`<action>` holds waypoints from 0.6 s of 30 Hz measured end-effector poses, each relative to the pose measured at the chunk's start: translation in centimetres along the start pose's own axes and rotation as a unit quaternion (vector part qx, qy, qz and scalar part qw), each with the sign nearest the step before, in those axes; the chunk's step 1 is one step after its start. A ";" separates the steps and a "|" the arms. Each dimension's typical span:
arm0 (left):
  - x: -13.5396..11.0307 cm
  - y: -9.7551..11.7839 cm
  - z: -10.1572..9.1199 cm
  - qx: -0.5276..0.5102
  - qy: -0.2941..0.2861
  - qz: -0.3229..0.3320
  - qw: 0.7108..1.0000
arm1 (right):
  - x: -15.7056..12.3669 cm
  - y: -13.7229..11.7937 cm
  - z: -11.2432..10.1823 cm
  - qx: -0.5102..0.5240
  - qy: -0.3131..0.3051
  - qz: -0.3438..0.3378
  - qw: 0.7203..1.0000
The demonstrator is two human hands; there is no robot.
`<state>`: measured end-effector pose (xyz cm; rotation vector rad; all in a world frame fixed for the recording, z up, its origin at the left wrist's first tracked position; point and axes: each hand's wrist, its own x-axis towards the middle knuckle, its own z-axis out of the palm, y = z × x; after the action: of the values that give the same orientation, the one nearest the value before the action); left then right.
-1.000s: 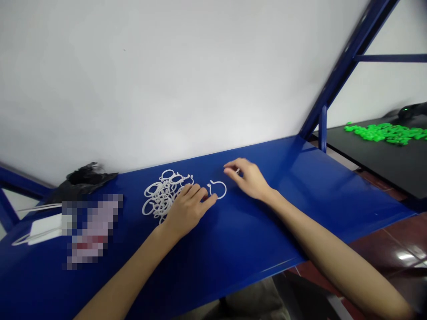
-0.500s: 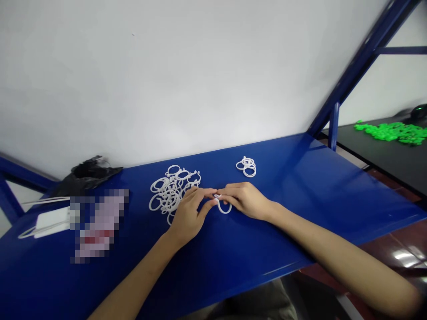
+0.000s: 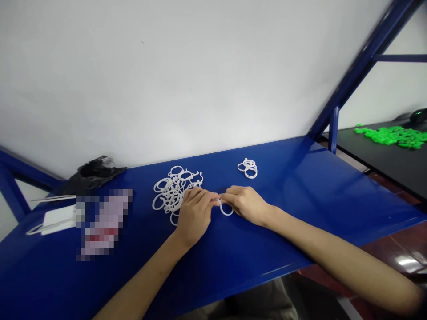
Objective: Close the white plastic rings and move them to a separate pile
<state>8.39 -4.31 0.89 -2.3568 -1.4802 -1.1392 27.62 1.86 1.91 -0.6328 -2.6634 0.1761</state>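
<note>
Both of my hands pinch one white plastic curtain ring [image 3: 227, 214] over the blue table. My left hand [image 3: 195, 215] is closed on the ring's left end, its fingers pressed together. On the other side, my right hand [image 3: 246, 203] grips it with thumb and fingertips. The ring's lower curve shows between the hands, while fingers cover its upper part. Behind and left of my left hand lies a tangled pile of similar white rings [image 3: 171, 192]. A smaller cluster of rings [image 3: 249, 169] rests beyond my right hand.
On the left of the blue table [image 3: 283, 178] are a black plastic bag [image 3: 90, 175], a white flat object with cords [image 3: 58, 218] and a blurred-out pinkish item [image 3: 108, 220]. A white wall stands behind. Green pieces [image 3: 393, 135] lie on a black table at right.
My left hand has turned over the ring, and its fingers are closer together. My fingers now cover more of the ring's top. The whole view has shifted slightly.
</note>
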 end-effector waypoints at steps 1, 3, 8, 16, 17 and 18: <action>0.1 0.1 -0.1 0.003 0.005 0.006 1.000 | 0.0 -0.1 0.0 0.004 0.005 0.003 1.000; 0.3 0.1 -0.3 0.002 0.010 0.004 1.000 | 0.1 -0.1 -0.1 0.019 0.022 0.007 1.000; 0.4 0.2 -0.4 -0.016 0.017 -0.010 1.000 | 0.0 -0.3 -0.2 0.020 0.041 -0.013 0.999; 0.2 -0.1 -0.1 0.006 -0.007 -0.030 1.000 | 0.0 -0.5 0.2 -0.057 -0.007 -0.032 0.998; 0.4 -0.3 -0.2 0.026 -0.016 -0.037 0.999 | 0.2 -0.3 0.2 -0.053 -0.006 -0.014 0.999; 0.6 -0.7 -0.3 0.051 -0.027 -0.046 0.997 | 0.4 0.0 0.2 -0.047 -0.002 0.009 0.999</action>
<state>7.85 -3.65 1.34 -2.2891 -1.6405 -1.0008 27.22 2.05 1.83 -0.6857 -2.6829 0.0566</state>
